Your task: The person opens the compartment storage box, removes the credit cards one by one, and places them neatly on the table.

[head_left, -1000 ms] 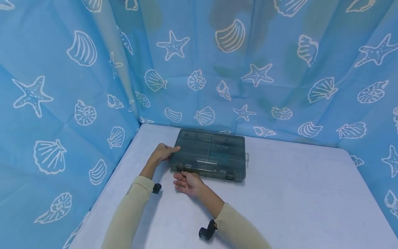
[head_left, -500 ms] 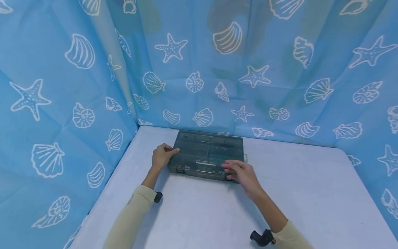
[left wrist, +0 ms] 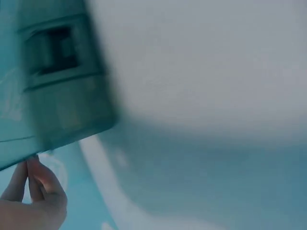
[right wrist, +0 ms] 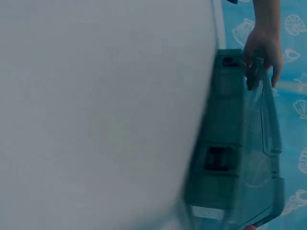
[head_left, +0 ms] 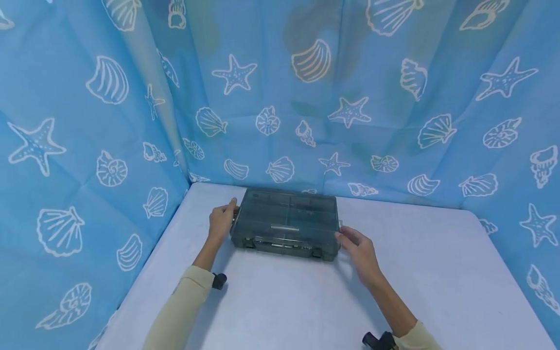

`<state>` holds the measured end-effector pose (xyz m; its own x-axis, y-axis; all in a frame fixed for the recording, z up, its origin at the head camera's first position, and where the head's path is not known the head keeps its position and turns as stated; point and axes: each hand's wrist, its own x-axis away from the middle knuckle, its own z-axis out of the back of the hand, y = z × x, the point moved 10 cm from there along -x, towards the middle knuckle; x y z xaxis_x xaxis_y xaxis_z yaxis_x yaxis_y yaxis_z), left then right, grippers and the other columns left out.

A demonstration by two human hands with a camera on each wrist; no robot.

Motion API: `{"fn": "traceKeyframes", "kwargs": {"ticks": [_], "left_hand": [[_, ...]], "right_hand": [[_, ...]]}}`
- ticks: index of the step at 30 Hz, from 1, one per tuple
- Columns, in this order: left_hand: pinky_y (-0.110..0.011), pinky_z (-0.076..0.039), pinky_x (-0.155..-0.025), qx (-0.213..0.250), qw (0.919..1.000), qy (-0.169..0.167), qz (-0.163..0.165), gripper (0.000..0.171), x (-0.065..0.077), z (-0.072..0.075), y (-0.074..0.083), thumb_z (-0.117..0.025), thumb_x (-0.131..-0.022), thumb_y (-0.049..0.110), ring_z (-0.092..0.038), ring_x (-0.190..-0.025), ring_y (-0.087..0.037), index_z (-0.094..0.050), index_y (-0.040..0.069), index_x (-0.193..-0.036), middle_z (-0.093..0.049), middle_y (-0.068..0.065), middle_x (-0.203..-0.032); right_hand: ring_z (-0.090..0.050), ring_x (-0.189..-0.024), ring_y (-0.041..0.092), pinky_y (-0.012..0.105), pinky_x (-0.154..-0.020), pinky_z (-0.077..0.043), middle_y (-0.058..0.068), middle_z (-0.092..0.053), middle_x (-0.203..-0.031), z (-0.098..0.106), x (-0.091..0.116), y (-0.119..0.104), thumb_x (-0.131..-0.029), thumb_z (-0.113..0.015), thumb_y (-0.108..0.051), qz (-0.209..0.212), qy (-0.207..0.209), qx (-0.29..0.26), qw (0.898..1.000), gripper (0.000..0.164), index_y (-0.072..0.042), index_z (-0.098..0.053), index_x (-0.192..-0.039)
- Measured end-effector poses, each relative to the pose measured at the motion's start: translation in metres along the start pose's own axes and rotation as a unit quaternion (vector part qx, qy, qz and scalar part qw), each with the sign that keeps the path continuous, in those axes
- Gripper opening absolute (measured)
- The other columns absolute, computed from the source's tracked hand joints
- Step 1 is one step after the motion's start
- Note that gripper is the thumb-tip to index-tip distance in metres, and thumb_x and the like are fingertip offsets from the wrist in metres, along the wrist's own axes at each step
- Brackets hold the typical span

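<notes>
Blue shell-print curtain (head_left: 280, 73), white tabletop (head_left: 280, 301), dark case (head_left: 288, 214)

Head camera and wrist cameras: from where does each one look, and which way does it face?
Head: on the head, facing forward and down at the box; left hand, right hand and sleeves show.
Left wrist: on that wrist, facing a latch on the box; part of the left hand shows.
Right wrist: on that wrist, facing along the box; the left hand and one fingertip show.
Shared: both wrist views show the box and left hand.
</notes>
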<state>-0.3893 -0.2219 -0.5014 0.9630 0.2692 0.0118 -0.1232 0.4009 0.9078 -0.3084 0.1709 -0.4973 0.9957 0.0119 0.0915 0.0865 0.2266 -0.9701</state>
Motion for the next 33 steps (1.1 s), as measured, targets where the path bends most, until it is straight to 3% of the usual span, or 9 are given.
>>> {"fn": "traceKeyframes", "kwargs": {"ticks": [4,9,15,20,27,33], "left_hand": [[-0.042,-0.043,-0.099,0.088,0.9958,-0.011,0.024,0.072,-0.009,0.008,0.022,-0.031,-0.098,0.063,-0.059,-0.11,-0.031,-0.068,0.004,-0.118,-0.065,-0.015,-0.118],[-0.037,-0.049,-0.095,0.17,0.9854,-0.015,-0.003,0.071,-0.033,0.01,0.06,-0.032,-0.1,0.058,-0.06,-0.111,-0.034,-0.064,-0.002,-0.122,-0.063,-0.021,-0.121],[-0.039,-0.046,-0.099,0.177,0.9831,-0.041,-0.021,0.071,-0.053,-0.001,0.086,-0.032,-0.1,0.057,-0.05,-0.124,-0.031,-0.057,-0.002,-0.132,-0.056,-0.017,-0.132],[-0.042,-0.042,-0.104,0.176,0.9825,-0.053,-0.027,0.072,-0.068,-0.011,0.092,-0.032,-0.099,0.058,-0.047,-0.128,-0.031,-0.055,0.0,-0.135,-0.053,-0.015,-0.137],[-0.048,-0.042,-0.104,0.212,0.9706,-0.114,0.008,0.079,-0.079,-0.032,0.087,-0.03,-0.097,0.064,-0.035,-0.137,-0.032,-0.042,0.003,-0.145,-0.037,-0.014,-0.15],[-0.048,-0.037,-0.107,0.191,0.9743,-0.119,0.005,0.08,-0.083,-0.036,0.085,-0.027,-0.097,0.066,-0.03,-0.14,-0.031,-0.038,0.005,-0.148,-0.032,-0.011,-0.154]], "right_hand": [[-0.044,-0.131,0.03,0.044,-0.107,-0.039,0.014,-0.044,-0.147,0.015,-0.015,-0.032,-0.1,-0.047,-0.047,0.033,0.012,-0.035,0.999,0.065,-0.002,-0.04,-0.146],[-0.039,-0.134,0.03,0.046,-0.109,-0.036,0.016,-0.04,-0.15,0.028,-0.051,-0.071,-0.102,-0.04,-0.049,0.08,-0.001,-0.105,0.991,0.069,0.002,-0.031,-0.149],[-0.032,-0.138,0.034,0.052,-0.11,-0.031,0.017,-0.034,-0.153,0.035,-0.097,-0.094,-0.103,-0.033,-0.05,0.109,-0.022,-0.124,0.986,0.071,0.001,-0.024,-0.151],[-0.026,-0.142,0.035,0.053,-0.112,-0.028,0.019,-0.028,-0.156,0.034,-0.121,-0.099,-0.105,-0.029,-0.046,0.101,-0.031,-0.119,0.987,0.068,0.002,-0.018,-0.153],[-0.023,-0.145,0.029,0.054,-0.113,-0.025,0.012,-0.021,-0.16,0.03,-0.151,-0.084,-0.103,-0.032,-0.051,0.072,-0.03,-0.111,0.991,0.072,-0.005,-0.011,-0.155],[-0.021,-0.145,0.028,0.054,-0.113,-0.026,0.009,-0.017,-0.161,0.025,-0.158,-0.081,-0.101,-0.035,-0.056,0.063,-0.028,-0.098,0.993,0.076,-0.01,-0.009,-0.157]]}}
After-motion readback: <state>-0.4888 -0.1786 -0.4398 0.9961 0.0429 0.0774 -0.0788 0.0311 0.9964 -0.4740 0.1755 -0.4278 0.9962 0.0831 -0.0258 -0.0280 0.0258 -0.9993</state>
